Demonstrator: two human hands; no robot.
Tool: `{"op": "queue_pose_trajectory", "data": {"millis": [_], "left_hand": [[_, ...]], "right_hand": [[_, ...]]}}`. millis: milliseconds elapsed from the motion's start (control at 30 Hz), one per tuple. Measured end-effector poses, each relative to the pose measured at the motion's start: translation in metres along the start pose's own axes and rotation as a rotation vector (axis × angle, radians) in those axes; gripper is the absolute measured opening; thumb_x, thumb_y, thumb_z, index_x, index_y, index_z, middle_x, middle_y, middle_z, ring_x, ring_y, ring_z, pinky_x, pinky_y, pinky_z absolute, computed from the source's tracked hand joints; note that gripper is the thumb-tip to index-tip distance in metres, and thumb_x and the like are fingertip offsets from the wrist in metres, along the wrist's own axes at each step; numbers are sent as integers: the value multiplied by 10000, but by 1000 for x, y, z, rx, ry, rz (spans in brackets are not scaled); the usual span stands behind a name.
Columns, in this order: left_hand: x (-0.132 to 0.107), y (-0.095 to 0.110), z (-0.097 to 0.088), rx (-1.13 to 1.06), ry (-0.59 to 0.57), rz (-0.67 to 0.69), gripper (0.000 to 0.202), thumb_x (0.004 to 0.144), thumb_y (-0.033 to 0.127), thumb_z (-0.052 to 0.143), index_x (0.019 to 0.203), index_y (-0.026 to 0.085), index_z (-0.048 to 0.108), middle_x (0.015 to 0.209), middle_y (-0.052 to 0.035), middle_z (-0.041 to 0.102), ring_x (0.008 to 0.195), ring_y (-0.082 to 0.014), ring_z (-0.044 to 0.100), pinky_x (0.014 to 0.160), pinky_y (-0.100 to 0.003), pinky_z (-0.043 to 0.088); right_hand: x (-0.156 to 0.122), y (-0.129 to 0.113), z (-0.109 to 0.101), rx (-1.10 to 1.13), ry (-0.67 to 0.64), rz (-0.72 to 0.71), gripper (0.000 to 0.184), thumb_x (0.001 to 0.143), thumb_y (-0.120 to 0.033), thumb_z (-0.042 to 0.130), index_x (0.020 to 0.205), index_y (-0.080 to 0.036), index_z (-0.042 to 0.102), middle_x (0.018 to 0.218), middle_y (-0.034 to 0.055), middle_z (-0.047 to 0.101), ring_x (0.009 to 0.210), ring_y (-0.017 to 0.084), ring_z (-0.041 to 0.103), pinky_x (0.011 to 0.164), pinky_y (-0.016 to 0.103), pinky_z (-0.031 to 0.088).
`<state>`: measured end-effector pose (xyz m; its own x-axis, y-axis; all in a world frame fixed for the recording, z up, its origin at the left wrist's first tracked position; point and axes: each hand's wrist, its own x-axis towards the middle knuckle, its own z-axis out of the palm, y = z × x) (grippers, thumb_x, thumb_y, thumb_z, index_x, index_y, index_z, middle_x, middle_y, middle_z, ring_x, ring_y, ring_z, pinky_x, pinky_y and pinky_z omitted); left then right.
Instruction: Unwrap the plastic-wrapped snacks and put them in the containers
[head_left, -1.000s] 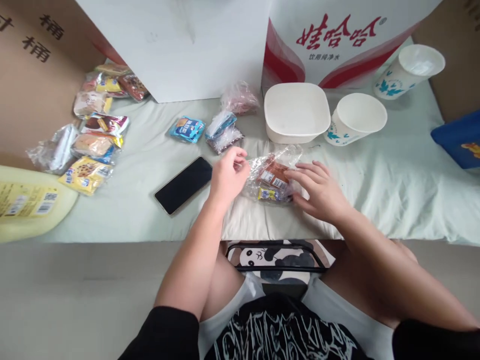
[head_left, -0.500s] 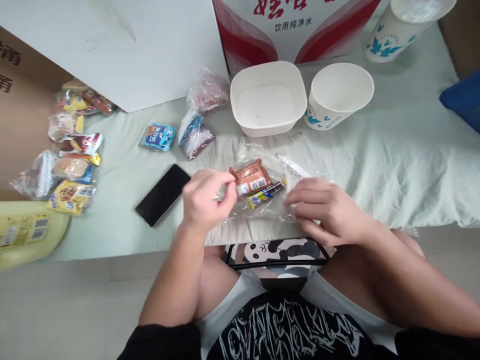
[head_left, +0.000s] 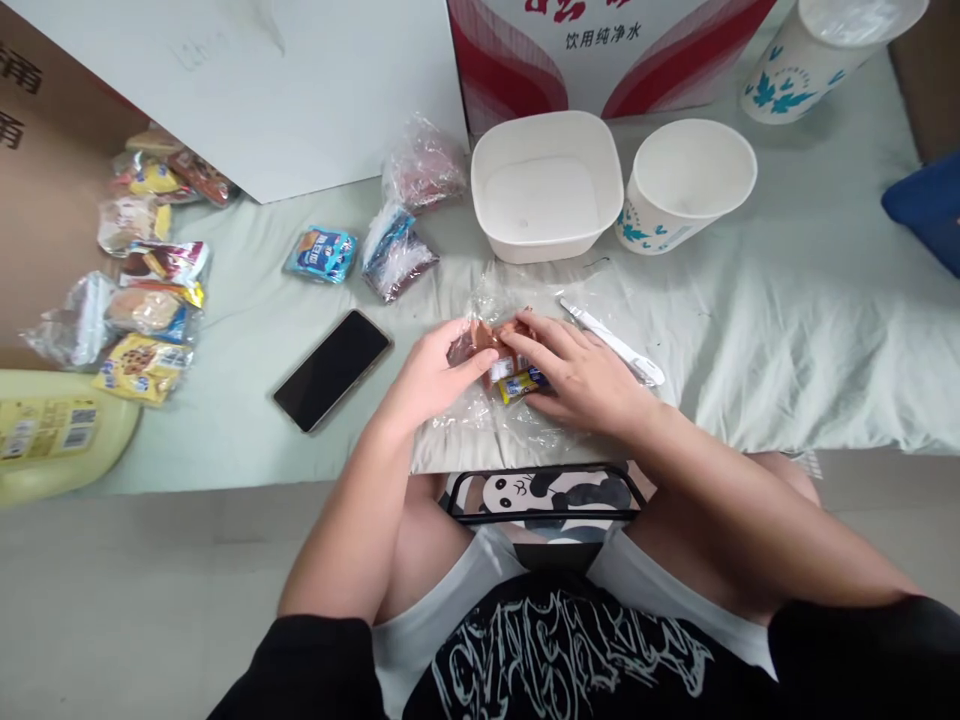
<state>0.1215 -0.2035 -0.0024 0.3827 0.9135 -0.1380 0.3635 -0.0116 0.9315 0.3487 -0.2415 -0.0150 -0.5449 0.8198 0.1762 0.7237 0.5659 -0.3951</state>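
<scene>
A clear plastic bag [head_left: 501, 418] lies on the pale green cloth [head_left: 787, 330] at its front edge, with a brown snack packet [head_left: 480, 343] and a small yellow-and-blue packet [head_left: 521, 383] on it. My left hand [head_left: 429, 372] pinches the left end of the brown packet. Over the packet's right side my right hand [head_left: 581, 375] has its fingers curled and pressed on it. A white plastic utensil [head_left: 615, 343] lies just right of my right hand.
A black phone [head_left: 332, 367] lies left of my hands. A white square bowl [head_left: 547, 185] and a paper cup [head_left: 688, 185] stand behind, another cup [head_left: 832, 45] at far right. Several snack packets [head_left: 146, 290] sit at left; a yellow bottle [head_left: 56, 440] and cardboard boxes border the cloth.
Both hands have come together onto the brown packet; before, they were apart at either side of the bag. The white utensil now shows beside my right hand.
</scene>
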Motion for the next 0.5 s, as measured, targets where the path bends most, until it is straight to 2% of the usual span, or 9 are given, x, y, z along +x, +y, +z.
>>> {"op": "queue_pose_trajectory", "data": {"millis": [100, 200, 267, 367, 433, 500], "left_hand": [[1, 8, 7, -186, -104, 29, 250, 916, 448, 702, 940, 201, 671, 937, -56, 737, 856, -193, 696, 799, -322, 578], [3, 9, 11, -274, -86, -20, 282, 921, 474, 696, 909, 195, 659, 889, -40, 708, 800, -169, 669, 739, -292, 570], [5, 8, 10, -247, 28, -49, 255, 938, 442, 674, 869, 198, 647, 836, -27, 690, 729, -146, 633, 675, -264, 540], [9, 4, 5, -74, 251, -37, 239, 984, 379, 597, 830, 205, 651, 728, -8, 648, 606, -121, 541, 576, -250, 439], [12, 2, 1, 63, 349, -24, 251, 995, 338, 562, 800, 205, 646, 663, 7, 609, 560, -117, 487, 553, -260, 379], [14, 1, -1, 173, 393, -40, 251, 987, 302, 559, 766, 200, 622, 648, 13, 605, 558, -117, 476, 568, -268, 359]], "right_hand": [[-1, 6, 10, 64, 92, 14, 716, 919, -259, 630, 1588, -173, 390, 1575, 218, 514, 1348, 380, 599, 995, 555, 586], [-2, 13, 16, 135, 196, -47, 689, 919, -237, 615, 1565, -172, 383, 1488, 212, 580, 1308, 357, 625, 1009, 530, 585], [-2, 17, 17, 172, 216, -85, 695, 893, -227, 650, 1539, -204, 395, 1419, 192, 606, 1267, 342, 636, 1014, 520, 585], [-3, 19, 16, 193, 237, -89, 673, 855, -221, 694, 1480, -225, 442, 1311, 173, 603, 1184, 325, 639, 984, 516, 595], [-5, 17, 15, 184, 268, -80, 572, 858, -230, 703, 1395, -228, 507, 1240, 158, 585, 1135, 306, 629, 943, 497, 608], [-7, 14, 15, 160, 290, -94, 437, 876, -236, 702, 1289, -237, 560, 1213, 144, 557, 1133, 290, 610, 886, 456, 622]]}}
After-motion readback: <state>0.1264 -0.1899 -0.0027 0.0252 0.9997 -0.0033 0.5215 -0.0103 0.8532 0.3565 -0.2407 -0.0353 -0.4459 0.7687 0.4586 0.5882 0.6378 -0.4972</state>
